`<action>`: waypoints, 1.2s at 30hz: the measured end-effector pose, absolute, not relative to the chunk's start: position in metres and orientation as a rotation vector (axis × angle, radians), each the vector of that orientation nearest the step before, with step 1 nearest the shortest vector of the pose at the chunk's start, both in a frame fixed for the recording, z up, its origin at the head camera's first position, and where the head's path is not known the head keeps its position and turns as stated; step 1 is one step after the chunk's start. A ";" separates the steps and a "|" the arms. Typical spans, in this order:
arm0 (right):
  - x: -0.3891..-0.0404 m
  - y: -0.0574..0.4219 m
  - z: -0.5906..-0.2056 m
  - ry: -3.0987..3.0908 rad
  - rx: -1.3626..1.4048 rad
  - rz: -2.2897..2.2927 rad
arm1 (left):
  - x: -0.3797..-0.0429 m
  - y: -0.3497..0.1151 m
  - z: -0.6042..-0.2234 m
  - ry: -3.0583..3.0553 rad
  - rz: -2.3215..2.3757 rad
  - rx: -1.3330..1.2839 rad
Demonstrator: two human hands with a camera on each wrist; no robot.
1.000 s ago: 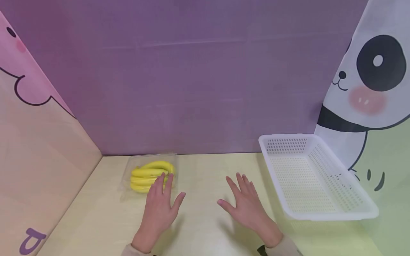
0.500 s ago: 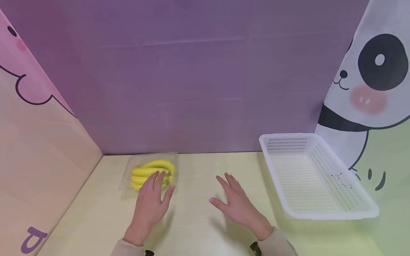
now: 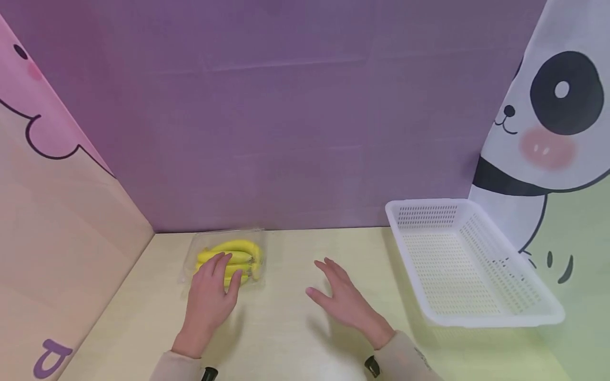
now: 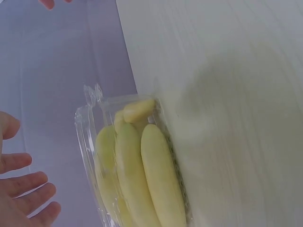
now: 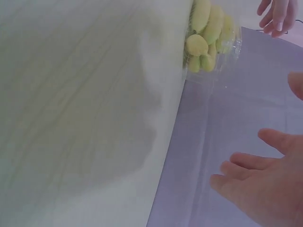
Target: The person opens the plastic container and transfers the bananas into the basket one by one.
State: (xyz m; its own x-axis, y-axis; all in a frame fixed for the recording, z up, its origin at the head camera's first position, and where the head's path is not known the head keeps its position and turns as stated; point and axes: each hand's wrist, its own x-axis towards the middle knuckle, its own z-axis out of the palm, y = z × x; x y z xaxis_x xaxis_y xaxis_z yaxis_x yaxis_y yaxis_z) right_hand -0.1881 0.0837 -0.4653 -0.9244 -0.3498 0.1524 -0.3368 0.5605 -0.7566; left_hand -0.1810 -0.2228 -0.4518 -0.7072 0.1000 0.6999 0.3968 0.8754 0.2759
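A bunch of yellow bananas [image 3: 238, 245] lies inside a clear plastic clamshell box [image 3: 197, 239] at the back left of the table. My left hand [image 3: 207, 296] hovers in front of the box, fingers relaxed, and covers part of the bananas in the head view. The left wrist view shows the bananas [image 4: 158, 175] through the clear box with the fingers apart from it. My right hand [image 3: 345, 299] is held over the middle of the table, fingers extended and thumb spread, holding nothing. In the right wrist view its fingers [image 5: 251, 161] are loosely bent.
A white perforated plastic basket [image 3: 414, 280] stands at the right side of the table. Behind the table [image 3: 286, 338] rises a purple backdrop [image 3: 295, 116]. Side panels with cartoon prints, including a panda [image 3: 538, 159], stand on the left and right.
Both hands have shifted to the left, the left hand further in front of the banana box. The box and the basket have stayed where they were.
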 end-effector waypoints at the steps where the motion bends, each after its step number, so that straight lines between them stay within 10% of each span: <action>1: -0.188 0.083 -0.465 2.760 -0.603 -1.339 | -0.182 -0.224 -0.452 -2.314 -0.538 -0.358; 36: -0.206 0.059 -0.460 2.829 -0.628 -1.509 | -0.192 -0.281 -0.446 -2.578 -0.672 -0.081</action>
